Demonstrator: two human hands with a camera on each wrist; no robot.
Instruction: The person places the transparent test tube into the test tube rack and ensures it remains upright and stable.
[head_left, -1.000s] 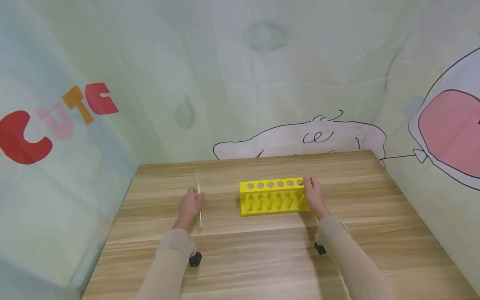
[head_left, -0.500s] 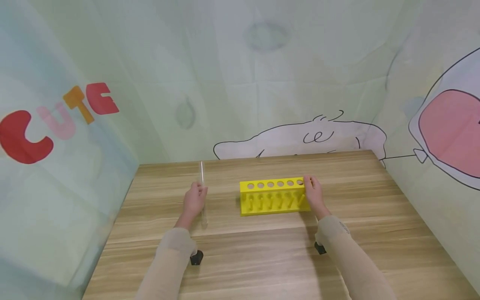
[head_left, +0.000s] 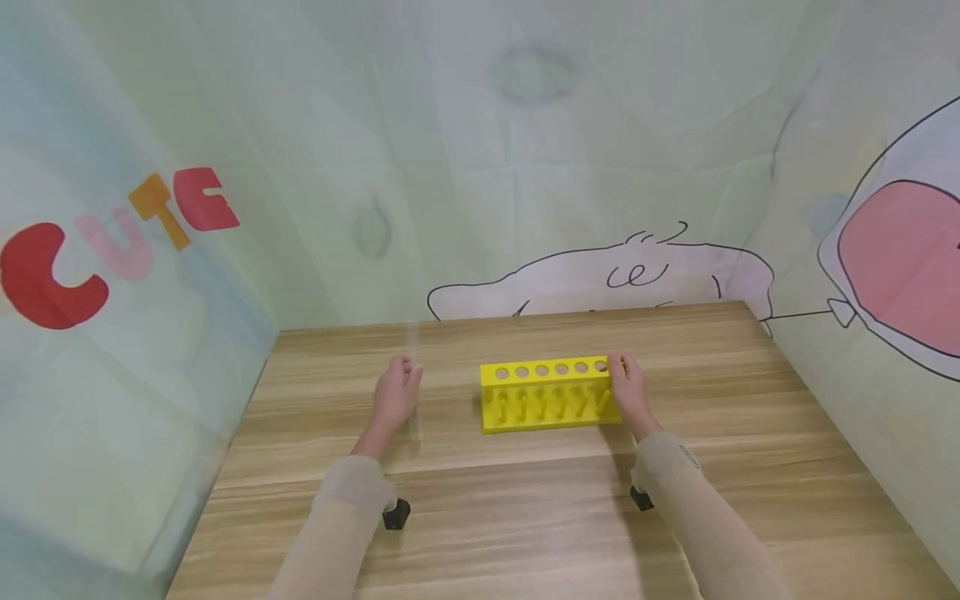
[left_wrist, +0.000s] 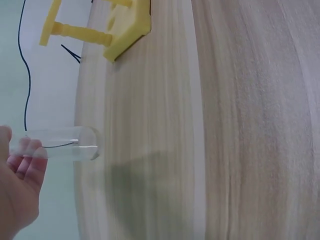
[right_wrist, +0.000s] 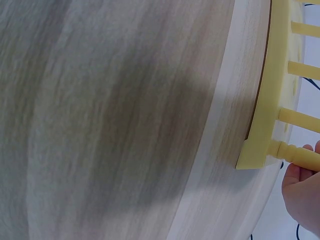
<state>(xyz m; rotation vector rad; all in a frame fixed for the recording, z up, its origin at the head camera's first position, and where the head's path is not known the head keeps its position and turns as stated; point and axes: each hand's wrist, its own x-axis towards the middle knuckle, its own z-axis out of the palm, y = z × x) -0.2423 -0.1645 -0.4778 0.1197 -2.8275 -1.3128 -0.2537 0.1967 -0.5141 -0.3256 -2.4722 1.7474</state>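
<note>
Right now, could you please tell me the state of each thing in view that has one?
Test tube: held roughly upright, looks empty.
Yellow rack: standing on the table, no tube visible in it.
Left hand: holding the test tube.
Right hand: holding the rack's right end.

In the head view, the clear, slender tube point(head_left: 414, 425) is so faint that its upper end, toward the far edge of the brown wooden table point(head_left: 495, 517), cannot be made out; the person's left hand point(head_left: 396, 393) covers part of its middle. The person's right hand point(head_left: 628, 392) partly hides the right end of the yellow six-hole rack point(head_left: 551, 383). Each wrist view crops the rack and its own hand. The table's near edge falls outside the head view.
</note>
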